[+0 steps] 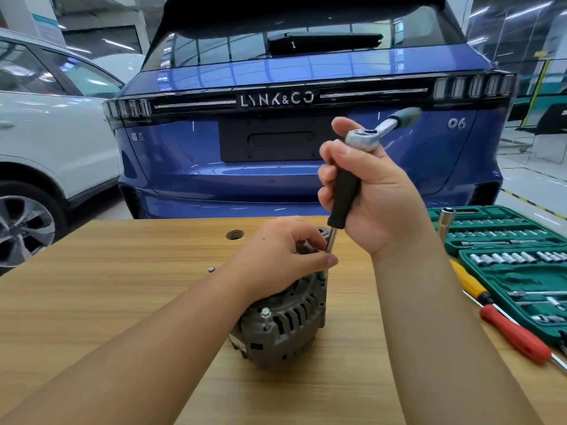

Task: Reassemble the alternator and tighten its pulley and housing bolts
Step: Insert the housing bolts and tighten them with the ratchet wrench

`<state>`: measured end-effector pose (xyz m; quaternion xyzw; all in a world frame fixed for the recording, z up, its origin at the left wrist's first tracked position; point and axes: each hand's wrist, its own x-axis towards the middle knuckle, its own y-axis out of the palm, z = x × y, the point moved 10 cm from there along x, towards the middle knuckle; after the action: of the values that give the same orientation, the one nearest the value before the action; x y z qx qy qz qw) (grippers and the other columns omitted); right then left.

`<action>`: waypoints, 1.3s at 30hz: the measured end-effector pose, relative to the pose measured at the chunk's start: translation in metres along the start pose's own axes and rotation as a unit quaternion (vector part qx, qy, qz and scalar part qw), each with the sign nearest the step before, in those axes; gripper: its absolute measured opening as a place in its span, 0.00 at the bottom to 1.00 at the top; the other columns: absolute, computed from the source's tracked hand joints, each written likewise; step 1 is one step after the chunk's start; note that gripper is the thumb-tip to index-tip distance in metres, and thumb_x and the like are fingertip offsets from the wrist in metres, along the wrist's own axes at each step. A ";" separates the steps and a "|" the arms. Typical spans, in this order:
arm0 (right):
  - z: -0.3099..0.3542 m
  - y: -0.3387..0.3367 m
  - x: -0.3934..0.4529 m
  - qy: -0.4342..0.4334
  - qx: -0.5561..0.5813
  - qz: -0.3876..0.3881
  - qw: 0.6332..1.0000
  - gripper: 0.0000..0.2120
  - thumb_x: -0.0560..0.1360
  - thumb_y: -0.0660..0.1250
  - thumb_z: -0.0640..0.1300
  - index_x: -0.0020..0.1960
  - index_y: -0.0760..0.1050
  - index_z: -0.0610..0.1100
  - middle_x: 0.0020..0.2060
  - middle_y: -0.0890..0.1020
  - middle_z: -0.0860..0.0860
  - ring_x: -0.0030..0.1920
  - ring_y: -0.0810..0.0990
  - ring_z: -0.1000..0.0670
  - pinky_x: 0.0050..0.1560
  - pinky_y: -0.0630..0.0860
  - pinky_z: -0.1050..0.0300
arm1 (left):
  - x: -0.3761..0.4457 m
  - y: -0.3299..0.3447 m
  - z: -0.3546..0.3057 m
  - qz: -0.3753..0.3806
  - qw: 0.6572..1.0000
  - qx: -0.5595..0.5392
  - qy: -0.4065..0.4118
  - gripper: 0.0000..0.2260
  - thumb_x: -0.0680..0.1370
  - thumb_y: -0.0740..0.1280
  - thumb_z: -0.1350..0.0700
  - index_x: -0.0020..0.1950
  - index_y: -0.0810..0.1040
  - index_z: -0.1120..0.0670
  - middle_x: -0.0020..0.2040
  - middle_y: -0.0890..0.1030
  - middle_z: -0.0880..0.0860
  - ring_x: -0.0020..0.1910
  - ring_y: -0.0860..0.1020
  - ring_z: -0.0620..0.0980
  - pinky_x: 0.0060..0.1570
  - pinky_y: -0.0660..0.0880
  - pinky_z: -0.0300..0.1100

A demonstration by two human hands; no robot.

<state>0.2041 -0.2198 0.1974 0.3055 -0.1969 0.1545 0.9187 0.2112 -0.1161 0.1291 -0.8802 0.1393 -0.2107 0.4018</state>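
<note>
Two bare forearms are stretched over a wooden table (pixel 122 302). Nearest, an alternator (pixel 285 326) is stood at the table's middle, with one bolt (pixel 265 313) raised at its near edge. On its top the left hand (pixel 276 259) is rested, fingertips pinched around the lower end of a long shaft (pixel 330 240). Higher, the shaft's black grip (pixel 343 197) is clasped by the right hand (pixel 374 191), and a ratchet (pixel 372 133) is fitted on top. At the right, a red screwdriver (pixel 515 335) and a green socket case (pixel 521 271) are laid. Farther left, a loose bolt (pixel 211 269) is seen. Beyond, a blue car (pixel 306 148) is parked.
</note>
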 end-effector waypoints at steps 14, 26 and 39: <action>0.001 0.049 0.000 -0.103 -0.113 0.122 0.981 0.24 0.62 0.73 0.47 0.57 0.77 0.47 0.35 0.78 0.47 0.31 0.73 0.49 0.33 0.69 0.56 | -0.007 0.000 -0.022 -0.033 0.987 0.146 0.056 0.23 0.76 0.55 0.36 0.48 0.81 0.51 0.41 0.82 0.47 0.41 0.79 0.45 0.46 0.79 0.50; 0.014 0.012 -0.012 -0.124 -0.218 -0.148 0.957 0.10 0.70 0.78 0.48 0.40 0.78 0.46 0.26 0.72 0.55 0.27 0.67 0.53 0.29 0.68 0.62 | -0.005 0.007 -0.031 -0.021 0.978 0.189 0.083 0.31 0.75 0.46 0.34 0.51 0.82 0.51 0.42 0.82 0.48 0.38 0.77 0.45 0.38 0.77 0.45; 0.015 0.034 -0.013 -0.191 -0.195 0.024 0.962 0.14 0.77 0.68 0.36 0.55 0.77 0.53 0.41 0.82 0.49 0.37 0.79 0.50 0.36 0.76 0.56 | 0.001 0.008 -0.014 -0.003 0.993 0.113 0.040 0.18 0.80 0.59 0.37 0.45 0.81 0.47 0.37 0.82 0.46 0.37 0.79 0.42 0.38 0.78 0.45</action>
<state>0.1750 -0.2048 0.2196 0.1398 -0.4022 0.0742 0.9018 0.2047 -0.1309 0.1314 -0.8204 0.1275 -0.2611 0.4924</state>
